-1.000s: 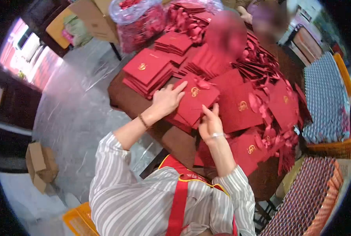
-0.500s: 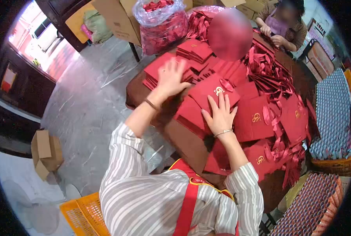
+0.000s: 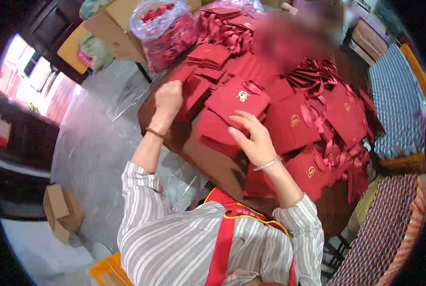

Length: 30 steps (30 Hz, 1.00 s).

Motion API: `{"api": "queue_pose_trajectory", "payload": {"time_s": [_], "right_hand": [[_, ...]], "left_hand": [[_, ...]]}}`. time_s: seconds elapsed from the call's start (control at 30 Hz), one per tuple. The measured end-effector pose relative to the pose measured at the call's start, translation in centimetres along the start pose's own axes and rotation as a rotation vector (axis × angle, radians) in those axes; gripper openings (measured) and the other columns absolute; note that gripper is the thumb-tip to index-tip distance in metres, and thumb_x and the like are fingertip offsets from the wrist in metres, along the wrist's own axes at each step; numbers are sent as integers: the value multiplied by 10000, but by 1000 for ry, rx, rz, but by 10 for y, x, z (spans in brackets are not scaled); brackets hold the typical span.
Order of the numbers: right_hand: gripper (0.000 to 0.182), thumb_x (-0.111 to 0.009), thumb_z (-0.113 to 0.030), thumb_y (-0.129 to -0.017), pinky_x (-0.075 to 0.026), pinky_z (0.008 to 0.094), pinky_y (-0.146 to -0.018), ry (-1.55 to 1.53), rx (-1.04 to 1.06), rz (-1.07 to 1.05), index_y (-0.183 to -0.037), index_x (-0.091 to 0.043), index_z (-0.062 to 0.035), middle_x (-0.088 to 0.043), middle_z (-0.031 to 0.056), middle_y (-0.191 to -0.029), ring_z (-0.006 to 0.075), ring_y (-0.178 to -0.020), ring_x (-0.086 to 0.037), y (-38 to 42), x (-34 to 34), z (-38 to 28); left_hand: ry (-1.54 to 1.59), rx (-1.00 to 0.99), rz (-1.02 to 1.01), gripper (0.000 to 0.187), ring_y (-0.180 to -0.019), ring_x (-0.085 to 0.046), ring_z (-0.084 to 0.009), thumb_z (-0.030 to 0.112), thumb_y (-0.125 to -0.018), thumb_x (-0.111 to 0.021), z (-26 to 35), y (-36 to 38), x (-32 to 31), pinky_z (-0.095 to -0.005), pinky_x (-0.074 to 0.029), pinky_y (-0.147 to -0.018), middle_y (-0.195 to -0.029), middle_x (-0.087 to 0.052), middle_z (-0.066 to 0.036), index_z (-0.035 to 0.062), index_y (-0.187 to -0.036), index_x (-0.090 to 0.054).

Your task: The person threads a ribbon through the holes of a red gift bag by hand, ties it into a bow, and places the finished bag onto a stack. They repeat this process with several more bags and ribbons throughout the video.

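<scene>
Flat red gift bags with gold lettering and ribbon handles cover the table. My left hand [image 3: 169, 97] is closed at the left table edge, with a red gift bag [image 3: 182, 74] showing at its fingers; the grip itself is partly hidden. Beside it lies a stack of red bags [image 3: 196, 95]. My right hand [image 3: 256, 142] holds nothing, its fingers bent and thumb apart. It hovers by the near edge of a gold-marked bag [image 3: 227, 97], which lies on a lower stack [image 3: 217, 133].
More bags lie to the right on the brown table [image 3: 201, 155]. A clear plastic sack [image 3: 167, 40] of red pieces stands at the back near a cardboard box [image 3: 120, 31]. Patterned stacks [image 3: 396, 105] stand at the right. Across the table, a person is blurred.
My left hand has gone from spread over the bag stack to closed at its left side. My right hand has lifted off the gold-marked bag and drawn back. The view has shifted.
</scene>
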State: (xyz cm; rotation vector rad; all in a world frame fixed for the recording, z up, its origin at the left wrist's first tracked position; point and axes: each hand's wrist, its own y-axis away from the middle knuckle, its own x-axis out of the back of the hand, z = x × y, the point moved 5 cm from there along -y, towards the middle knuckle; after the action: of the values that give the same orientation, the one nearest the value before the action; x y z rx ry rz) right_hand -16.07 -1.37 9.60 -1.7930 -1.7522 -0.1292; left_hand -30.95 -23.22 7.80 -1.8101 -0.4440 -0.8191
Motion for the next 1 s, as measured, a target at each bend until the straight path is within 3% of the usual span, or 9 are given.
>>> {"api": "queue_pose_trajectory", "payload": {"time_s": [0.13, 0.2, 0.27, 0.3, 0.43, 0.67, 0.73, 0.9, 1.0], "right_hand": [[395, -555, -233, -862, -365, 305, -952, -357, -239, -156, -1191, -516, -19, -505, 141, -1224, 206, -1139, -470, 11, 1, 0], [670, -555, -323, -864, -325, 313, -981, -879, -320, -134, -1390, -215, -87, -372, 158, -1343, 199, -1215, -379, 13, 1, -3], [893, -578, -386, -837, -296, 404, -985, -1122, -427, -39, -1406, 88, -213, -133, 176, -1444, 224, -1280, -271, 21, 22, -14], [927, -594, -369, -830, -301, 443, -974, -1239, -432, 59, -1394, 132, -252, -156, 158, -1434, 226, -1241, -320, 27, 34, -18], [467, -581, -117, -844, -384, 299, -918, -1215, -268, 694, -1238, -356, -11, -483, 91, -1186, 155, -1079, -463, 79, 88, 12], [433, -529, -70, -852, -363, 370, -973, -1147, -507, 1015, -1260, -387, -38, -484, 79, -1235, 202, -1137, -464, 300, 136, 24], [429, -530, -69, -850, -372, 372, -965, -1143, -585, 1077, -1256, -394, -37, -487, 79, -1233, 204, -1128, -473, 350, 128, 22], [383, -547, -51, -836, -436, 333, -890, -1114, -666, 1465, -1207, -450, -37, -534, 77, -1169, 189, -1056, -528, 438, 113, 45], [349, -564, -38, -822, -452, 322, -862, -931, -690, 1399, -1162, -484, -32, -565, 70, -1114, 179, -1009, -551, 464, 111, 61]], "left_hand": [[-130, -97, 268, 139, -547, -533, -211, 157, -813, -501, 15, -29, 83, -347, -413, -506, -580, -504, -25, 152, -675, -514], [-145, -187, 302, 33, -587, -543, -178, 129, -790, -564, 57, -40, 131, -318, -416, -565, -648, -542, 4, 143, -770, -587], [62, -387, 354, 72, -596, -520, -188, 91, -772, -599, 116, -35, 170, -320, -403, -604, -676, -550, -28, 59, -836, -606], [176, -509, 378, 89, -599, -510, -195, 84, -771, -602, 146, -26, 185, -331, -400, -619, -681, -545, -43, 29, -840, -603], [512, -869, 149, 274, -766, -545, -209, 158, -714, -648, 247, 9, 201, -380, -393, -730, -840, -572, -80, -3, -929, -590], [1091, -583, -42, 383, -884, -560, -275, 171, -755, -648, 341, 14, 195, -385, -403, -799, -1036, -579, -137, 22, -1094, -548], [1595, -354, -1077, 361, -938, -558, -231, 116, -769, -632, 384, 52, 162, -315, -425, -779, -1140, -528, -170, -8, -1093, -532], [1440, -644, -1282, 229, -781, -602, -281, 118, -802, -607, 453, 120, 177, -323, -471, -664, -901, -613, -147, -2, -987, -542], [1313, -1168, -563, 235, -718, -579, -306, 55, -758, -530, 486, 103, 189, -399, -469, -614, -807, -588, -130, 47, -992, -557]]}}
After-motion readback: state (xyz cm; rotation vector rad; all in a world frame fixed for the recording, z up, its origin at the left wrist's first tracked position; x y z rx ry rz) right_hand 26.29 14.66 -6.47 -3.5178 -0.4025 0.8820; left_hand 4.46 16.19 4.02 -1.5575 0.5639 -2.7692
